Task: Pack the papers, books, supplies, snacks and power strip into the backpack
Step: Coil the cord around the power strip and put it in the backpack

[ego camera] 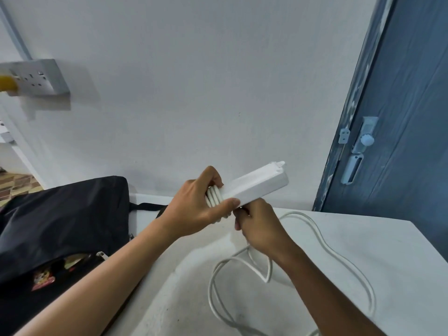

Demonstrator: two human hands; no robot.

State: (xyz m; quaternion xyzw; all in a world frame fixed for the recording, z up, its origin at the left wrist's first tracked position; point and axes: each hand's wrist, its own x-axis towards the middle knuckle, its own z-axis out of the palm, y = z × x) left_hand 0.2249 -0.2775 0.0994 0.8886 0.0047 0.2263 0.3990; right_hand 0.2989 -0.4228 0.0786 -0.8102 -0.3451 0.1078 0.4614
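A white power strip (260, 184) is held up above the white table (400, 251), its far end pointing up and right. My left hand (194, 207) grips its near end, fingers and thumb curled over several turns of white cable wound round it. My right hand (260, 226) sits just below the strip and pinches the cable there. The rest of the cable (322, 241) lies in loose loops on the table. The black backpack (60, 229) stands at the left with its zip open, and a colourful snack packet (44, 278) shows inside.
A wall socket (36, 77) with a yellow plug (8, 84) is mounted high on the left of the white wall. A blue door (400, 129) with a latch stands at the right, behind the table's far corner. A backpack strap (148, 206) lies on the table.
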